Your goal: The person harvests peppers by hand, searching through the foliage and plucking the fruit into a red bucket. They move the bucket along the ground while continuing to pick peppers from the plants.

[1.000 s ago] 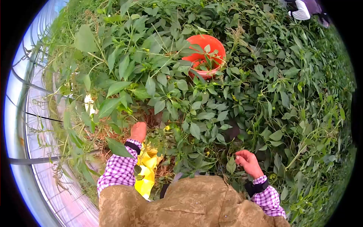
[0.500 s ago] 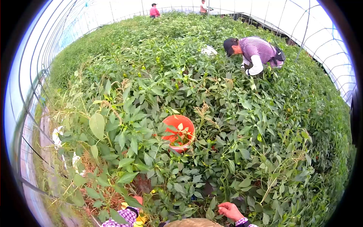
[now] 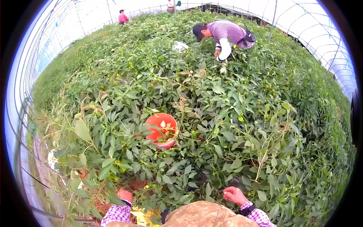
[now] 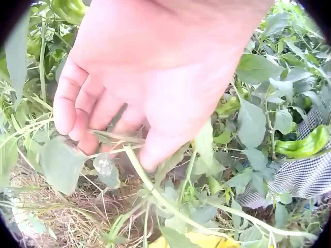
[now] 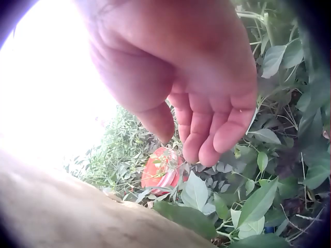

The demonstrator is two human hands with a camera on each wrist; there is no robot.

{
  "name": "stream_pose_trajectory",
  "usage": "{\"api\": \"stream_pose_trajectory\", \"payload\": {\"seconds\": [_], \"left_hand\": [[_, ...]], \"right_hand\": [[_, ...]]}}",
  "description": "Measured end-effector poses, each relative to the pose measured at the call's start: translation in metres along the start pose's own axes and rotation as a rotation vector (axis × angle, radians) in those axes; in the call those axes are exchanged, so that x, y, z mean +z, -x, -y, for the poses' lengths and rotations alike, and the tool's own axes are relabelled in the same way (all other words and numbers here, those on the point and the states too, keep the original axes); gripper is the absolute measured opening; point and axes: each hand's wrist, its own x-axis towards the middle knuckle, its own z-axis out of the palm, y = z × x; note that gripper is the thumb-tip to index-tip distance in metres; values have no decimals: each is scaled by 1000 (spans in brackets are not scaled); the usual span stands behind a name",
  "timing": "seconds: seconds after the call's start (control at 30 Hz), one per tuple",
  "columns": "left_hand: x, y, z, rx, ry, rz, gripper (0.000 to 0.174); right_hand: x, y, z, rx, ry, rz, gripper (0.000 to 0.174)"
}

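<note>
In the left wrist view my left hand (image 4: 150,77) has its fingers curled round a thin green plant stem (image 4: 116,137), which passes between thumb and fingers. Green peppers show beside it, one curved pepper (image 4: 305,143) at the right and another (image 4: 70,9) above the fingers. My right hand (image 5: 191,82) hangs loosely curled with nothing in it, over broad pepper leaves (image 5: 258,201). Ahead, between both hands in the head view, a red bucket (image 3: 152,123) stands among the plants with leafy bits inside.
Dense pepper plants (image 3: 227,109) fill the ground all round. Crumpled yellow material (image 3: 141,216) lies beside my left sleeve, over dry straw (image 3: 102,207). A person in a striped shirt (image 3: 228,32) bends over the plants ahead. Hoops and plastic sheeting (image 3: 22,113) line the left side.
The head view has tipped up from the ground to the far rows, bringing the other people into sight. The left hand stays low among the stems; the right hand remains loosely curled.
</note>
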Motion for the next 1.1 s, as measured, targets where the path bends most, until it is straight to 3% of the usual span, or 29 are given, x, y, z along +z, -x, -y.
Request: {"api": "stream_pose_trajectory", "payload": {"seconds": [0.07,0.13,0.27,0.33,0.43,0.6,0.73,0.87,1.03,1.1], "left_hand": [[-1,-7,-3,-53,37,66,23],[3,-14,-4,50,-260,54,23],[15,-26,-1,1,-208,-1,26],[20,-19,5,26,-335,-193,27],[23,-17,9,40,-288,-226,22],[24,-17,7,32,-50,-241,15],[32,-20,8,65,345,-400,11],[61,-33,-18,181,864,-561,11],[99,-79,-60,412,1229,-709,15],[81,-29,-55,272,1217,-904,10]], "right_hand": [[-4,5,-2,-6,25,3,25],[-7,9,-8,-11,4,-10,25],[-10,12,-11,28,-10,-32,26],[-9,14,-12,33,-25,-44,26],[-10,14,-15,36,-51,-56,26],[-11,9,-16,50,-47,-52,26],[-10,14,-9,19,-59,-85,24],[-21,3,-24,10,8,12,26],[-18,22,1,-23,132,77,30],[-10,0,0,69,131,5,21]]}}
